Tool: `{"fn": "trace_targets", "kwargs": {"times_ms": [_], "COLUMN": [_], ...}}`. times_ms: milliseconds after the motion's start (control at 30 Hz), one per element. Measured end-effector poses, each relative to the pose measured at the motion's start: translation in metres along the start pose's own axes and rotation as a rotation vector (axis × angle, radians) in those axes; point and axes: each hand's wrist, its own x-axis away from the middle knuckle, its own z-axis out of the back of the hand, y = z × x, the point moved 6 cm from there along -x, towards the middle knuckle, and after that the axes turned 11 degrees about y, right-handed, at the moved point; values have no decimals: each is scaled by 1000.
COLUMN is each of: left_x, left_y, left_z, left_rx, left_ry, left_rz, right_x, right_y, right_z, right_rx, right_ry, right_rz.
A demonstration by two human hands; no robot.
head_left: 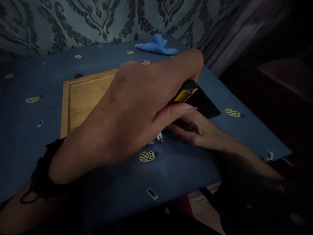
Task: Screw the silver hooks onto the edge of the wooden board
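My left hand (132, 104) reaches across the middle of the view, its fingers closed around a black and yellow tool handle (186, 91). The working end of that tool is hidden behind the hand. Just below and to the right, my right hand (195, 127) has its fingers curled close to the left thumb. Something dark lies between these fingers, too covered and dim to name. Small shiny silver pieces (159, 137) show beneath the left hand. Behind both hands lies a flat black object (207, 102), partly covered.
A wooden board with a raised rim (65, 107) lies on the blue pineapple-print tablecloth (117, 192), partly behind my left arm. A small dark item (78, 75) sits at the board's far edge. Farther back rests a crumpled blue cloth (156, 45), before a patterned wall (97, 19).
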Motion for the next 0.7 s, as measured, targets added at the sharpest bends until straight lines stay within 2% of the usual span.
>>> {"fn": "trace_targets", "kwargs": {"times_ms": [533,700], "left_x": [-1,-4], "left_y": [-3,-5], "left_z": [-2,-7], "left_rx": [37,70], "left_ry": [-24,-97], "left_rz": [11,65], "right_x": [-1,-1], "right_y": [-1,-2], "right_z": [1,1], "right_rx": [3,38], "right_ry": [7,6], "right_rz": [30,21]}}
